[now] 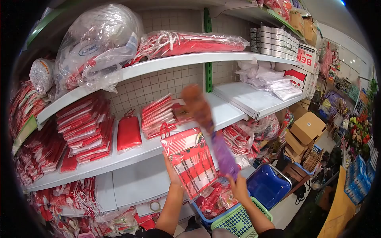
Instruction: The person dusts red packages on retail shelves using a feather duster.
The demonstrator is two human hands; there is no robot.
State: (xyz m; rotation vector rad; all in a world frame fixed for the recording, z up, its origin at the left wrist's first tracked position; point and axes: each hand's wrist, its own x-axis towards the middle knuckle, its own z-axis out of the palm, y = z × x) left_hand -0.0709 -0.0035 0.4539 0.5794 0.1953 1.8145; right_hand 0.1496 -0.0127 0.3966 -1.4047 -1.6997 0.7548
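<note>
- The big shelf of white metal boards (226, 109) fills the left and middle, with a green metal post (208, 47) at its back.
- A huge, puffy clear plastic bag (105, 33) sits on the upper board.
- A tall pile of shiny red and white packets (85, 127) sits on the board below it, leaning a little.
- A brown cardboard box (307, 127) is on the right, past the end of the shelf, near the floor.
- A shiny dark blue plastic tub (268, 186) is low down, to the right of the right hand.
- A light green plastic basket full of little holes (234, 227) is below the right arm.
- A long, fuzzy brown and purple duster (224, 156) points up in front of the shelf. It is blurry, and its brown top is higher than the packet.
- A flat red and white packet with dark writing and clear wrap (190, 162) is held up in front of the shelf, tipped to one side.
- A smaller plain red packet (129, 133) lies on the board, left of the held one.
- The left hand (172, 169) pinches the held packet at its left edge.
- The right hand (239, 188) is curled around the duster's bottom end, well apart from the left hand.
</note>
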